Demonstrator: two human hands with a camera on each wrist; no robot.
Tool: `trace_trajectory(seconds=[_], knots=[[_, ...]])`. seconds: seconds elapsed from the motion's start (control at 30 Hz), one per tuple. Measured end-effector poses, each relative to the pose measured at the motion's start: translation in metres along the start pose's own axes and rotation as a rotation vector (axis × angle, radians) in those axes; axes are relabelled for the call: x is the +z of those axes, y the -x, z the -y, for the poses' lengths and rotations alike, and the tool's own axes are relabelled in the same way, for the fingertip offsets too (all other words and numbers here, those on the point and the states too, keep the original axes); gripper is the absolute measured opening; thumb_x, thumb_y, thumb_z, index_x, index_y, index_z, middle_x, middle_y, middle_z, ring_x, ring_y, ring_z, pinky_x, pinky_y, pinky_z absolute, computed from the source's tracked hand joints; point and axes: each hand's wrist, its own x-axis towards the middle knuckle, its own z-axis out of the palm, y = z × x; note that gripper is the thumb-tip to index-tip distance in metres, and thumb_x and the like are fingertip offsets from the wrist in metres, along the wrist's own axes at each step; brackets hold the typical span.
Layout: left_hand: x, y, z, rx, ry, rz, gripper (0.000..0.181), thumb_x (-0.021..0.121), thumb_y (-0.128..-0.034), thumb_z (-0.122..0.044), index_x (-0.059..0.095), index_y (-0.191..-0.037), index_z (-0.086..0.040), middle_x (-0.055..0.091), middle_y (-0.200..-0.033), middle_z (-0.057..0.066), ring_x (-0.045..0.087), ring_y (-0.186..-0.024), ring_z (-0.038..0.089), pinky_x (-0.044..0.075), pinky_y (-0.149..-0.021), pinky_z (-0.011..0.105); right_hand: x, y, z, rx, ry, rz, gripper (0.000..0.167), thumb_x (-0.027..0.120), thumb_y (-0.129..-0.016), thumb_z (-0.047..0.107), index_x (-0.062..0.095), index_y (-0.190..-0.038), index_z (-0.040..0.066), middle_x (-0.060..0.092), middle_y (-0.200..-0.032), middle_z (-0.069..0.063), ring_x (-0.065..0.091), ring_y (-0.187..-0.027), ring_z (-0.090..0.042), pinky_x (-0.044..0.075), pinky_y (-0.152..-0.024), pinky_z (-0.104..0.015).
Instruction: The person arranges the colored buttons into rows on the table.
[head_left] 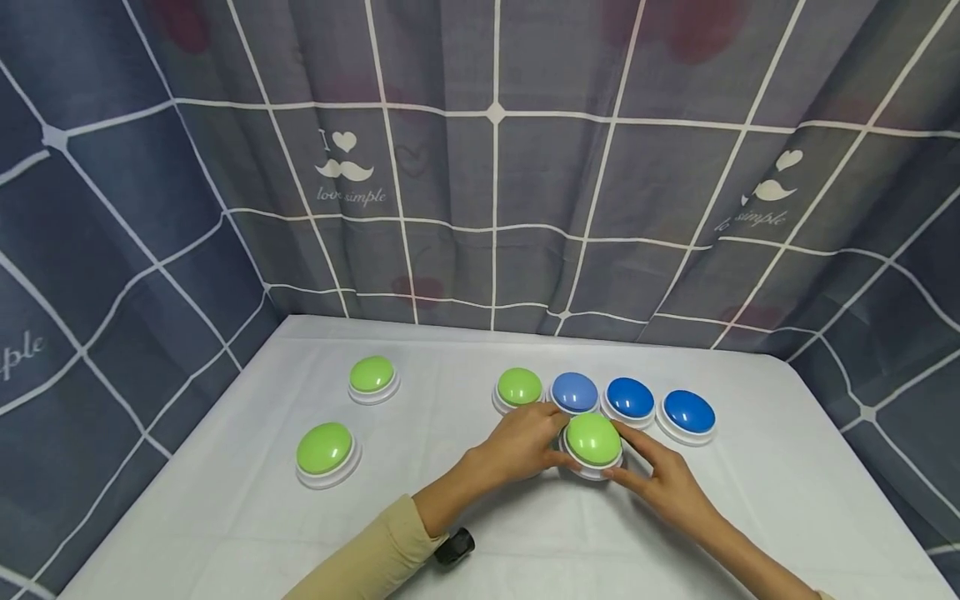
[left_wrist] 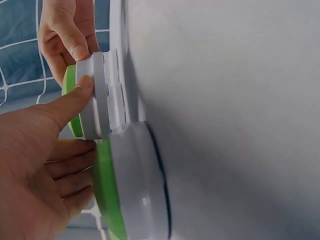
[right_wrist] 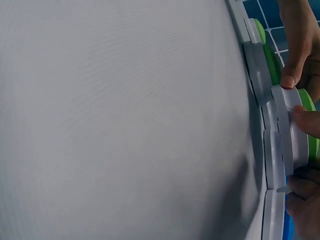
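Observation:
Both hands hold a dome push button [head_left: 593, 440] with a green top and white base, slightly above the white table. My left hand [head_left: 523, 446] pinches its left rim, with the thumb [left_wrist: 75, 100] on the white base. From the right, my right hand [head_left: 666, 479] pinches the opposite rim between thumb and fingers. Under my left hand sits another green button [left_wrist: 137, 185], mostly hidden in the head view. Just behind the held button is a lighter blue button [head_left: 574, 392], its front partly covered.
A green button [head_left: 519, 387] and two darker blue buttons, one left [head_left: 630, 398] and one right [head_left: 689, 412], share the back row. Two more green buttons, one far [head_left: 372, 375] and one near [head_left: 324, 450], stand at left. A grey checked curtain [head_left: 450, 167] surrounds the white table [head_left: 225, 517].

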Motion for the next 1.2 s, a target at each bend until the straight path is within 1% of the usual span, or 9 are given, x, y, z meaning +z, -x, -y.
trace_trajectory(seconds=[0.1, 0.17, 0.3, 0.43, 0.53, 0.7, 1.0, 1.07, 1.2], knots=[[0.006, -0.001, 0.0, -0.006, -0.042, 0.01, 0.055, 0.082, -0.0757, -0.051, 0.07, -0.113, -0.013, 0.066, -0.104, -0.005, 0.062, -0.095, 0.008, 0.05, -0.079, 0.023, 0.003, 0.001, -0.005, 0.02, -0.018, 0.023, 0.065, 0.083, -0.081, 0.02, 0.056, -0.138, 0.003, 0.06, -0.135, -0.015, 0.051, -0.127, -0.039, 0.042, -0.099, -0.058], [0.009, -0.001, 0.001, -0.013, -0.055, 0.017, 0.053, 0.082, -0.0751, -0.052, 0.071, -0.11, -0.013, 0.065, -0.1, -0.006, 0.062, -0.092, 0.008, 0.05, -0.077, 0.023, 0.005, 0.001, -0.007, 0.039, -0.023, 0.044, 0.066, 0.082, -0.082, 0.021, 0.055, -0.138, 0.001, 0.059, -0.135, -0.016, 0.05, -0.128, -0.039, 0.04, -0.1, -0.059], [0.013, 0.001, 0.001, -0.026, -0.07, 0.033, 0.055, 0.082, -0.0739, -0.052, 0.071, -0.11, -0.013, 0.065, -0.1, -0.005, 0.062, -0.091, 0.01, 0.05, -0.077, 0.023, 0.009, 0.001, -0.01, 0.065, -0.007, 0.072, 0.065, 0.082, -0.083, 0.022, 0.055, -0.138, 0.001, 0.06, -0.135, -0.015, 0.049, -0.13, -0.036, 0.038, -0.102, -0.057], [0.015, 0.003, 0.0, -0.03, -0.084, 0.045, 0.053, 0.081, -0.0748, -0.053, 0.07, -0.106, -0.013, 0.064, -0.097, -0.004, 0.061, -0.088, 0.011, 0.05, -0.074, 0.025, 0.012, 0.001, -0.013, 0.061, 0.003, 0.069, 0.064, 0.082, -0.081, 0.02, 0.056, -0.137, 0.002, 0.061, -0.134, -0.013, 0.05, -0.129, -0.035, 0.038, -0.102, -0.055], [0.015, 0.003, 0.001, -0.035, -0.089, 0.045, 0.05, 0.08, -0.076, -0.053, 0.07, -0.104, -0.012, 0.063, -0.095, -0.004, 0.06, -0.086, 0.011, 0.05, -0.073, 0.025, 0.013, 0.0, -0.014, 0.06, 0.007, 0.066, 0.064, 0.082, -0.082, 0.023, 0.056, -0.137, 0.004, 0.061, -0.134, -0.012, 0.05, -0.129, -0.034, 0.037, -0.102, -0.055], [0.015, 0.003, 0.003, -0.036, -0.081, 0.046, 0.047, 0.081, -0.0759, -0.052, 0.069, -0.101, -0.014, 0.063, -0.095, -0.004, 0.06, -0.086, 0.01, 0.049, -0.073, 0.024, 0.015, -0.001, -0.014, 0.084, 0.001, 0.066, 0.065, 0.083, -0.081, 0.023, 0.056, -0.137, 0.003, 0.06, -0.134, -0.014, 0.049, -0.13, -0.035, 0.035, -0.104, -0.056], [0.013, 0.002, 0.005, -0.029, -0.081, 0.056, 0.048, 0.082, -0.0756, -0.052, 0.068, -0.103, -0.014, 0.063, -0.099, -0.005, 0.059, -0.088, 0.009, 0.049, -0.074, 0.024, 0.014, -0.003, -0.011, 0.099, 0.009, 0.059, 0.067, 0.085, -0.079, 0.023, 0.057, -0.136, 0.002, 0.06, -0.134, -0.015, 0.049, -0.13, -0.037, 0.034, -0.105, -0.057], [0.013, 0.002, 0.005, -0.03, -0.073, 0.055, 0.052, 0.082, -0.0758, -0.052, 0.069, -0.108, -0.014, 0.064, -0.103, -0.004, 0.061, -0.092, 0.01, 0.05, -0.077, 0.024, 0.013, -0.003, -0.01, 0.101, 0.015, 0.062, 0.068, 0.085, -0.078, 0.024, 0.057, -0.136, 0.002, 0.06, -0.134, -0.016, 0.049, -0.13, -0.037, 0.034, -0.105, -0.058], [0.01, 0.005, 0.005, -0.044, -0.037, 0.04, 0.065, 0.082, -0.0766, -0.05, 0.066, -0.124, -0.01, 0.065, -0.119, 0.001, 0.061, -0.106, 0.013, 0.05, -0.089, 0.027, 0.011, -0.003, -0.009, 0.094, 0.019, 0.066, 0.074, 0.086, -0.077, 0.027, 0.055, -0.138, 0.0, 0.058, -0.135, -0.018, 0.048, -0.129, -0.042, 0.037, -0.103, -0.06]])
